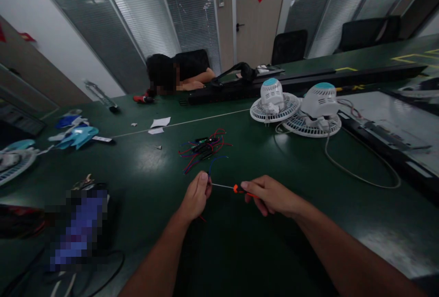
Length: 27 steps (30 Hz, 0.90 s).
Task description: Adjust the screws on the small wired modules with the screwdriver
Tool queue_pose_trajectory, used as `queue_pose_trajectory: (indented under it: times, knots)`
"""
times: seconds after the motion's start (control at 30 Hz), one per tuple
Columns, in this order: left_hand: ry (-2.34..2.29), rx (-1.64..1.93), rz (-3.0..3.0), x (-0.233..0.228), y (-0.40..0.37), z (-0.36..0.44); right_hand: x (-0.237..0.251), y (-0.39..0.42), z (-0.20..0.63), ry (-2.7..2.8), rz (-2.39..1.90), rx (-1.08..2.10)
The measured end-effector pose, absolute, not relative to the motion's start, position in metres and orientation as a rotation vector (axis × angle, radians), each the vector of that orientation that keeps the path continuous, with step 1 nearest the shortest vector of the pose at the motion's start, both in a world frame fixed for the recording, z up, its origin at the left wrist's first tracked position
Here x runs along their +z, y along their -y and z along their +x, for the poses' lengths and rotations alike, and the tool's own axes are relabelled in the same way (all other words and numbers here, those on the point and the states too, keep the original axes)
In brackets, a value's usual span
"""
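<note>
My right hand [270,195] grips the handle of a small orange-and-black screwdriver [236,189], whose thin metal shaft points left. My left hand [197,195] is closed around a small part at the shaft's tip; red and blue wires trail from that fist, and the part itself is hidden by my fingers. Both hands hover over the dark green table [144,169]. Just beyond them lies a tangle of red, blue and black wires [204,149].
Two white fan assemblies [274,100] [318,107] lie face down at the right with a grey cable looping off them. Paper scraps [159,123], blue plastic parts [77,135] and another fan grille [13,162] lie left. A person rests their head on the far table edge.
</note>
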State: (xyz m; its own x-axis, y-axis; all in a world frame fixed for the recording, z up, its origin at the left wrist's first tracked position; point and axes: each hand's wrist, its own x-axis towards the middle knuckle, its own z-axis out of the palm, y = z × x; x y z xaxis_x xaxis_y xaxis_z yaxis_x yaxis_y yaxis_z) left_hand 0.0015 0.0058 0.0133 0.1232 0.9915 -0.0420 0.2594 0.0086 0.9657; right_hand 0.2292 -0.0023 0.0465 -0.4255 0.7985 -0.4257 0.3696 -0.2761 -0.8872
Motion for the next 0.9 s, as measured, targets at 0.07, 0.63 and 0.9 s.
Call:
queue_pose_trajectory:
  times: [0.07,0.63,0.9]
  knots:
    - [-1.302,0.939,1.443,0.0133,-0.0068,0.0012,0.0479,0.001,0.2301,1.724,-1.438,1.63]
    - [-1.315,1.036,1.269,0.0134,-0.0103,0.0042,0.0569,0.0061,0.226,2.059,-1.358,1.126]
    - [-1.41,1.076,1.195,0.0182,-0.0098,0.0057,0.0535,0.0061,0.2254,2.167,-1.26,0.934]
